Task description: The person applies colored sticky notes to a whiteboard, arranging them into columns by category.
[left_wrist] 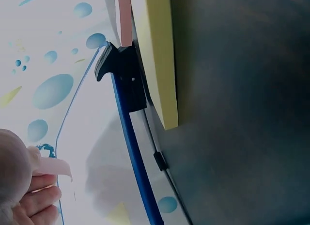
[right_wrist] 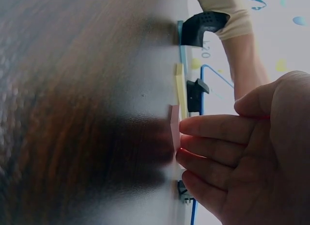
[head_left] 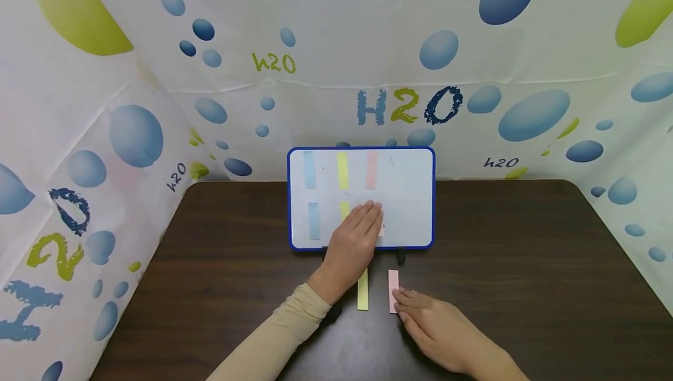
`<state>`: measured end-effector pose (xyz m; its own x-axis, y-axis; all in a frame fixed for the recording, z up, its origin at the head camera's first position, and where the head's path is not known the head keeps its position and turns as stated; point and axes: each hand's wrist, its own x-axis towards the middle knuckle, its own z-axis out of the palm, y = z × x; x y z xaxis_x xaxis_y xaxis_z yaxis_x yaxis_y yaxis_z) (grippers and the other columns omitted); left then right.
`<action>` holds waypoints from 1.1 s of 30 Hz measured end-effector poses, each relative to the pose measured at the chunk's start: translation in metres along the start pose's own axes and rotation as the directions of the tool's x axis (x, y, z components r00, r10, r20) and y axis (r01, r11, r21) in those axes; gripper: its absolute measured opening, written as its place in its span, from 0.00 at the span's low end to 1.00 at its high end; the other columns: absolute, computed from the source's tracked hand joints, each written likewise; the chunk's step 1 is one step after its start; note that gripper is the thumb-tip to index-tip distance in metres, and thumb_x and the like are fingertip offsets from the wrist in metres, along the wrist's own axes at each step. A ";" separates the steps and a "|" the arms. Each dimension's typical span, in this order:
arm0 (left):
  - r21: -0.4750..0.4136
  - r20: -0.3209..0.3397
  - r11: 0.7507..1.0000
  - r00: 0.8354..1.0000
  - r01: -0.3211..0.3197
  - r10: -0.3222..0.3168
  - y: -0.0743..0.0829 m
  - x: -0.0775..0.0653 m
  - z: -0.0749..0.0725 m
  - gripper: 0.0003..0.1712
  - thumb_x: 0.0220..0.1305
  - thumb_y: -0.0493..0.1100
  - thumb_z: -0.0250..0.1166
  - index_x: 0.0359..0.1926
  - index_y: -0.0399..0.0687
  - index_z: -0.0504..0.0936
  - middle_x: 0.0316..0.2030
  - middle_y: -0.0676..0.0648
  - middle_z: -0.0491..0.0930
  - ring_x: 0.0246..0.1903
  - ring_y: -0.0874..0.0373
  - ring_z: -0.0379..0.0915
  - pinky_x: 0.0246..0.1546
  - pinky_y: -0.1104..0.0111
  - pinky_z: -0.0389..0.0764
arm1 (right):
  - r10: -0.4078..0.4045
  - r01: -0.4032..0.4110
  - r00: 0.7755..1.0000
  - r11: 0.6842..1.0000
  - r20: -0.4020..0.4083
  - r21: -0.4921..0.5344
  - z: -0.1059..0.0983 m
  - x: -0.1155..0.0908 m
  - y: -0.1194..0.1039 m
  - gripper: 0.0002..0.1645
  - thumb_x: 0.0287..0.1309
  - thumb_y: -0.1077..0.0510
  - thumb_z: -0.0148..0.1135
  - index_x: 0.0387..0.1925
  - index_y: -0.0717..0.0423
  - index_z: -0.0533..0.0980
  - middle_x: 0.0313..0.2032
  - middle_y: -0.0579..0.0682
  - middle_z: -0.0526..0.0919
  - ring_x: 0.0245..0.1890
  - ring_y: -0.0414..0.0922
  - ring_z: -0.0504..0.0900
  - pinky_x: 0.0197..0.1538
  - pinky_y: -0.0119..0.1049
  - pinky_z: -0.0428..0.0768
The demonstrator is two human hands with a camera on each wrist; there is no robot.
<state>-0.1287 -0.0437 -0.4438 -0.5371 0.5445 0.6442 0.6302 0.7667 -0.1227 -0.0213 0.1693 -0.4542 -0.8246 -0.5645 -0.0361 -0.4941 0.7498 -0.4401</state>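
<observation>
My left hand [head_left: 353, 239] is in front of the lower part of a whiteboard [head_left: 407, 200]. It pinches a pink paper strip [left_wrist: 54, 167] between thumb and fingers, and the strip's free end curls out past them. The hand partly covers a yellow strip [head_left: 344, 210] on the board. On the table, my right hand [head_left: 436, 325] lies palm down with fairly straight fingers. Its fingertips touch the side of a pink sticky-note pad [right_wrist: 175, 128]. Next to that pad is a yellow pad [head_left: 363, 293]. A blue pad [right_wrist: 181, 57] shows beyond it in the right wrist view.
The board has a blue frame and stands on black feet [head_left: 401, 256]. Its upper row carries a blue strip [head_left: 309, 169], a yellow strip [head_left: 343, 170] and a pink strip [head_left: 371, 170]. Below is another blue strip [head_left: 314, 221]. A patterned curtain [head_left: 336, 106] hangs behind the dark table [head_left: 505, 252].
</observation>
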 end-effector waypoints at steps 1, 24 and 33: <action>-0.001 -0.001 1.000 1.000 0.000 0.000 0.000 0.000 0.001 0.19 0.66 0.31 0.66 0.57 0.35 0.84 0.59 0.41 0.84 0.62 0.50 0.79 0.69 0.61 0.75 | 0.002 -0.002 1.000 1.000 0.004 0.001 0.000 0.000 0.000 0.26 0.79 0.47 0.47 0.65 0.56 0.77 0.65 0.48 0.80 0.67 0.45 0.78 0.65 0.49 0.81; 0.017 0.036 0.999 0.999 0.034 -0.035 -0.009 0.004 0.008 0.15 0.66 0.32 0.67 0.53 0.37 0.86 0.54 0.42 0.86 0.60 0.50 0.81 0.67 0.61 0.77 | -0.027 0.027 1.000 1.000 0.003 -0.011 0.000 0.000 0.001 0.25 0.78 0.48 0.48 0.64 0.56 0.78 0.65 0.48 0.80 0.66 0.45 0.79 0.64 0.49 0.81; 0.040 0.094 0.999 0.995 0.035 -0.038 -0.008 0.004 0.008 0.15 0.69 0.34 0.65 0.55 0.37 0.86 0.56 0.42 0.85 0.62 0.50 0.79 0.69 0.61 0.75 | -0.038 0.039 0.999 0.999 0.026 -0.026 -0.001 0.000 0.001 0.24 0.79 0.49 0.47 0.63 0.54 0.80 0.66 0.48 0.79 0.67 0.47 0.78 0.65 0.50 0.81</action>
<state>-0.1409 -0.0445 -0.4464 -0.6113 0.5445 0.5743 0.5883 0.7981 -0.1305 -0.0221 0.1708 -0.4535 -0.7977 -0.6015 -0.0425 -0.5327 0.7360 -0.4177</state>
